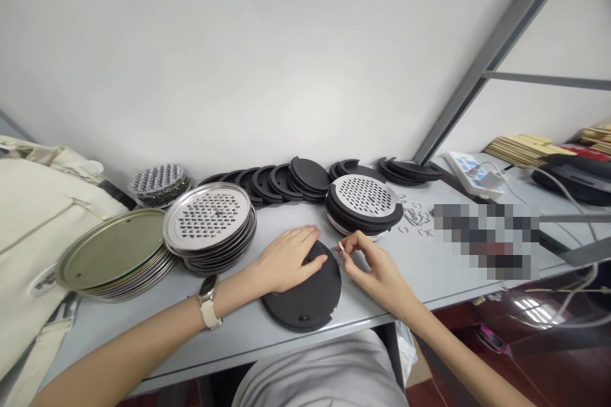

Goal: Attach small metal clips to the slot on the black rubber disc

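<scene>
A round black disc [305,302] lies near the front edge of the table. My left hand [289,261] rests flat on its upper left part, fingers stretched out. Just right of the disc, my right hand [365,261] pinches a small metal ring [340,248] between thumb and fingers. Behind the right hand stands a stack of discs, topped by a perforated metal plate [365,194] partly framed by a black rim [341,211]. More loose metal rings [417,216] are scattered to the right of that stack.
At left are perforated metal plates [210,216] in a stack, green lids [117,248] and a cream bag [28,222]. Black discs [308,176] line the wall. A power strip [470,173], cables and a grey metal frame [496,32] are at right.
</scene>
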The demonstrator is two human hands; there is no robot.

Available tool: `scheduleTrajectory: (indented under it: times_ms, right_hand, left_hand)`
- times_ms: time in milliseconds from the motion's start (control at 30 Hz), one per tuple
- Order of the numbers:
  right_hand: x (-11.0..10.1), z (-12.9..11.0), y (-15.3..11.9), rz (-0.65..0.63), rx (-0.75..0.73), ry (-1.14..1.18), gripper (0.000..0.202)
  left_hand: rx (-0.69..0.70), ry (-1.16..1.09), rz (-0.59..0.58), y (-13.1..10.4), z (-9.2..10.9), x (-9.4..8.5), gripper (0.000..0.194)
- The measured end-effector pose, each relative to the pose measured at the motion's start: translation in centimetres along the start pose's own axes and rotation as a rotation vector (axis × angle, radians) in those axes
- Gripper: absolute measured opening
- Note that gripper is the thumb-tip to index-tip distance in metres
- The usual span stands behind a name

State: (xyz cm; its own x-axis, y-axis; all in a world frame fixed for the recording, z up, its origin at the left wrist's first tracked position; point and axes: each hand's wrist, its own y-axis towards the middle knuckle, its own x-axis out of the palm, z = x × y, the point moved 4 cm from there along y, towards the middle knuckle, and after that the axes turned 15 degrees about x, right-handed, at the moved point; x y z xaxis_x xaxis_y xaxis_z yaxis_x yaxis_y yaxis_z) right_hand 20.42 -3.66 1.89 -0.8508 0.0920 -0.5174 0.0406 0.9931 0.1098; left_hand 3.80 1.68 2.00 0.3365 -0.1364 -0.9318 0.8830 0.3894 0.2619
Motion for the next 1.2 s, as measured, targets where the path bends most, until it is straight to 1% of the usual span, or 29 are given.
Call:
scheduleTrajectory:
  times_ms: [133, 267, 367, 467, 533, 667, 800, 867, 1000, 1200]
  right_hand:
    - [0.3, 0.6, 0.3, -0.015, 0.007, 0.054, 0.008]
    - [0.3, 1.1, 0.5, -0.124, 0.017, 0.24, 0.012]
    - [0.2, 1.1, 0.5, -0.184, 0.003, 0.363, 0.016]
    - [0.3, 1.1, 0.5, -0.224, 0.019, 0.42, 0.023]
    - [0.5, 1.3, 0.5, -0.235, 0.042, 0.417, 0.025]
    - [0.8, 1.7, 0.5, -0.214, 0.077, 0.39, 0.017]
    - [1.0, 1.8, 0.7, -0.201, 0.11, 0.358, 0.022]
    - [1.0, 1.9, 0.8, -0.163, 0.116, 0.316, 0.02]
    - [0.4, 2.1, 0.7, -0.03, 0.101, 0.206, 0.018]
    - [0.5, 1.6, 1.1, 0.04, 0.064, 0.092, 0.015]
  left_hand:
    - [-0.003, 0.007, -0.011, 0.0, 0.0, 0.0, 0.048]
    - [0.0, 0.006, -0.014, 0.0, 0.1, -0.2, 0.047]
    - [-0.002, 0.009, -0.025, 0.1, 0.2, -0.2, 0.047]
    - [-0.001, 0.009, -0.027, 0.1, 0.1, -0.1, 0.047]
    - [-0.001, 0.002, -0.019, 0.1, 0.1, -0.1, 0.047]
    - [0.006, 0.007, -0.019, 0.1, 0.1, -0.1, 0.047]
    - [0.005, 0.008, -0.029, 0.1, 0.2, -0.1, 0.046]
    - [0.003, 0.008, -0.023, 0.1, 0.2, -0.2, 0.047]
    - [0.005, 0.02, -0.004, 0.0, 0.1, -0.1, 0.048]
    - [0.003, 0.021, -0.002, 0.0, 0.1, 0.0, 0.048]
